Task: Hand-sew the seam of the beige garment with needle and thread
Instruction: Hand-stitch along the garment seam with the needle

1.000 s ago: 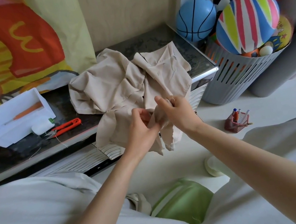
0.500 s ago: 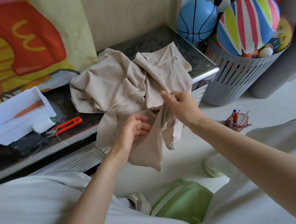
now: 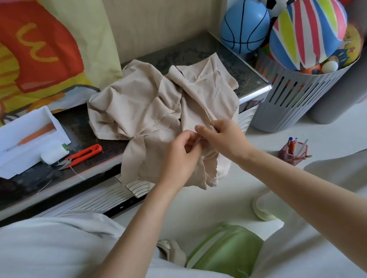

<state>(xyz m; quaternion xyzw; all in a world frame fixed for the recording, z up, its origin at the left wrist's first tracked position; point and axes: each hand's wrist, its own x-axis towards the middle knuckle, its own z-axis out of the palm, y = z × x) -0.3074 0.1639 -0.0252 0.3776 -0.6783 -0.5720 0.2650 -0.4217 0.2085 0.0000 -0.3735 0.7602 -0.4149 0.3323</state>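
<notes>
beige garment (image 3: 149, 110): soft, light, we judge | best held near the seam edge | left hand (image 3: 180, 153) and right hand (image 3: 225, 137): each grip pinches that edge | needle: we cannot tell

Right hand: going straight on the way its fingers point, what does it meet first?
The right hand points left; first the beige garment fold between the hands, then, probably at once, the left hand.

Only a yellow M-like squiggle (image 3: 34, 43) marks the printed cloth (image 3: 91, 33).
</notes>
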